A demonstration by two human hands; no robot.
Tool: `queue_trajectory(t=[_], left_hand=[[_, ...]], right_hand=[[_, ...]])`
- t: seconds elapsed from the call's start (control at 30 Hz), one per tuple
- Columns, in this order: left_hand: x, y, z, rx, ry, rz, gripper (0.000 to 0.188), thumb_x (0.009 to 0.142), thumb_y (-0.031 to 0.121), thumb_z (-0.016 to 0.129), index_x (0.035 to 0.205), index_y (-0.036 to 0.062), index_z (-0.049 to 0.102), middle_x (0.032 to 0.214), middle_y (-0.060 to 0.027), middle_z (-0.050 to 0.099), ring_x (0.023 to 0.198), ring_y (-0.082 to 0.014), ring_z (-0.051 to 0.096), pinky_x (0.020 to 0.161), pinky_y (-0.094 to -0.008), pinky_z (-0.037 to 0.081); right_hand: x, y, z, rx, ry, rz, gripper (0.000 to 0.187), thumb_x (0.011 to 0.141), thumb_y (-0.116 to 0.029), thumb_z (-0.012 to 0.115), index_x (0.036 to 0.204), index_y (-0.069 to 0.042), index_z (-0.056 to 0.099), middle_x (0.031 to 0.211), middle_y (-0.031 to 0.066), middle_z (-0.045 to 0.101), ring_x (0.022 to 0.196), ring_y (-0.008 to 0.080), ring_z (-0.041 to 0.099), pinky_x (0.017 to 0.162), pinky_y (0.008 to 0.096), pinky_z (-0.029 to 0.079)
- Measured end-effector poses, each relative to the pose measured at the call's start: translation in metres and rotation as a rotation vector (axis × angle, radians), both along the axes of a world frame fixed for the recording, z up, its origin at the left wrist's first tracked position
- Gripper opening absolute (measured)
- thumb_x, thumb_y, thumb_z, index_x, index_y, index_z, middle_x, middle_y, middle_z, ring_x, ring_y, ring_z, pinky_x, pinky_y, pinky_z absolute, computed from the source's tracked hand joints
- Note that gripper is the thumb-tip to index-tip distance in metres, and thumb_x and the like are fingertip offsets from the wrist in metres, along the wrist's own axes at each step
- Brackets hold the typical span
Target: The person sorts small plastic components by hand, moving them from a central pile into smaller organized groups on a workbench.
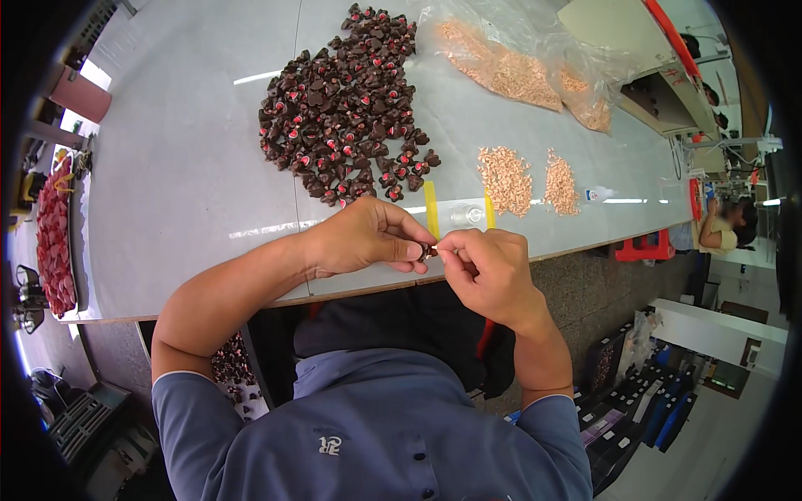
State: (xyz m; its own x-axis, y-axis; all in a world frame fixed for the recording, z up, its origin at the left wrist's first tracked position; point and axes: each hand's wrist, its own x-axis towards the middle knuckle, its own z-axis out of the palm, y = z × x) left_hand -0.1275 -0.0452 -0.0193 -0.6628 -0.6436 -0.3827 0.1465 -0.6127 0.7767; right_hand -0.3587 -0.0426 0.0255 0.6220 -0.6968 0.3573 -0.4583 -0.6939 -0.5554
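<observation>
My left hand (355, 238) pinches a small dark brown figure (428, 250) between thumb and fingers, just above the table's near edge. Closed in a pinch, my right hand (493, 271) meets it from the right. A tiny pale piece (436, 248) shows at those fingertips, too small to make out well. Beyond both hands lies a large heap of dark brown figures with red and white spots (334, 108). A small clear dish (466, 215) sits between two yellow tape strips (431, 209). Right of it are two little piles of beige pieces (505, 179).
Clear plastic bags of beige pieces (510, 71) lie at the back right, beside an open-fronted box (668, 92). A small white bottle (598, 194) rests near the right edge. A tray of red pieces (55, 242) stands far left; a red stool (645, 248) is right.
</observation>
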Motion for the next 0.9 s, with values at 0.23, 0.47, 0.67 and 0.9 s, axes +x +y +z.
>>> queue_trajectory(t=[0.23, 0.47, 0.67, 0.9], left_hand=[[-0.001, -0.001, 0.001, -0.013, -0.001, -0.002, 0.027, 0.094, 0.007, 0.072, 0.117, -0.0065, 0.068, 0.108, -0.0161, 0.073, 0.096, -0.0216, 0.074, 0.086, -0.0311, 0.060], [0.004, 0.000, 0.001, -0.027, -0.002, -0.021, 0.023, 0.094, 0.003, 0.070, 0.115, -0.0060, 0.070, 0.106, -0.0161, 0.073, 0.095, -0.0212, 0.074, 0.085, -0.0305, 0.060], [0.002, -0.002, 0.002, -0.103, -0.078, -0.084, 0.021, 0.093, 0.002, 0.071, 0.112, -0.0063, 0.070, 0.102, -0.0157, 0.074, 0.093, -0.0227, 0.075, 0.085, -0.0303, 0.060], [0.004, -0.001, 0.002, 0.003, -0.031, -0.050, 0.020, 0.091, 0.004, 0.073, 0.110, -0.0035, 0.071, 0.113, -0.0207, 0.073, 0.094, -0.0238, 0.075, 0.083, -0.0306, 0.060]], right_hand=[[0.004, 0.002, -0.007, -0.017, 0.005, 0.005, 0.016, 0.079, 0.005, 0.075, 0.087, -0.005, 0.064, 0.058, 0.0017, 0.059, 0.046, 0.0152, 0.056, 0.045, 0.0289, 0.040], [-0.001, 0.004, -0.001, 0.439, -0.109, -0.160, 0.017, 0.086, 0.000, 0.076, 0.093, -0.002, 0.060, 0.060, 0.0019, 0.058, 0.051, 0.0072, 0.051, 0.050, 0.0257, 0.041], [0.004, 0.004, -0.012, 0.511, -0.114, -0.176, 0.031, 0.086, -0.006, 0.081, 0.096, -0.003, 0.052, 0.058, -0.0003, 0.052, 0.054, 0.0054, 0.044, 0.051, 0.0241, 0.038], [-0.011, 0.002, -0.014, 0.403, -0.301, -0.225, 0.022, 0.091, -0.008, 0.075, 0.098, -0.003, 0.054, 0.068, -0.0025, 0.054, 0.060, 0.0034, 0.045, 0.054, 0.0220, 0.038]])
